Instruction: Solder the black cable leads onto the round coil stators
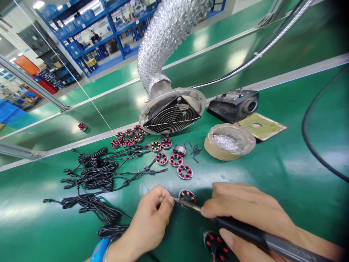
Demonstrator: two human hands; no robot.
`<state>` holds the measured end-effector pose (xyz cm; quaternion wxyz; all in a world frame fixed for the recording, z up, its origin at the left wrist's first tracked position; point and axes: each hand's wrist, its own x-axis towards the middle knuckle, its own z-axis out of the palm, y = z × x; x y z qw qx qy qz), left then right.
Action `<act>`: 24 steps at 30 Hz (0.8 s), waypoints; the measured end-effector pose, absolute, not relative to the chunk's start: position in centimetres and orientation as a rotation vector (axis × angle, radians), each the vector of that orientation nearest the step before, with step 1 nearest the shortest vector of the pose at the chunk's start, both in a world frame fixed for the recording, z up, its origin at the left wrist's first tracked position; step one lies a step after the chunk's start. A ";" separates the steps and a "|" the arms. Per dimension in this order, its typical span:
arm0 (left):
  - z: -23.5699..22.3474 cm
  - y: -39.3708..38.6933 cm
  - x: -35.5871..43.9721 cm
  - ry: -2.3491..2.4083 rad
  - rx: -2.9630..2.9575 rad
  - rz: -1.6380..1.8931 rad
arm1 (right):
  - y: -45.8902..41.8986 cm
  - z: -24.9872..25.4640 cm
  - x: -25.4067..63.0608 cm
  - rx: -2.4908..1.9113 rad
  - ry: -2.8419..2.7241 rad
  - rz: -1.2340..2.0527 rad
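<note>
My right hand (253,214) is closed round the black handle of a soldering iron (245,230). Its metal tip reaches the left side of a small ring-shaped motor stator (187,198) with copper windings, lying on the green bench. My left hand (154,214) pinches a thin wire at the stator's left edge; the fingertips hide most of it. Below my right hand, partly covered by it, is another stator (216,244) with red windings and a black part on top.
Black coiled cables (98,174) lie at left. Several stators (184,171) spread behind my hands, near short black tubes (195,150). A tub (229,151) with silvery bits, a yellow sponge (259,125), a black holder (236,105) and a fume extractor fan (173,116) stand farther back.
</note>
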<state>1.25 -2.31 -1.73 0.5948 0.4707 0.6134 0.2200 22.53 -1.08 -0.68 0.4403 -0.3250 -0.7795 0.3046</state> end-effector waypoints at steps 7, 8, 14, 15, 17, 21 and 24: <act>-1.9 -2.5 1.2 1.431 1.089 0.502 | -1.1 -1.0 22.8 -0.799 -1.954 0.761; -1.9 -2.4 1.2 1.433 1.091 0.501 | -1.2 -1.0 22.8 -0.809 -1.943 0.740; -1.8 -2.4 1.1 1.427 1.116 0.500 | -1.1 -1.1 22.8 -0.803 -1.945 0.705; -1.8 -2.4 1.1 1.429 1.114 0.498 | -1.0 -1.1 22.8 -0.798 -1.952 0.712; -1.8 -2.4 1.1 1.434 1.111 0.499 | -0.8 -1.0 22.8 -0.799 -1.949 0.719; -1.7 -2.5 1.2 1.428 1.114 0.502 | -0.8 -0.8 22.8 -0.803 -1.935 0.739; -1.7 -2.5 1.3 1.429 1.105 0.498 | -0.8 -0.7 22.7 -0.794 -1.941 0.784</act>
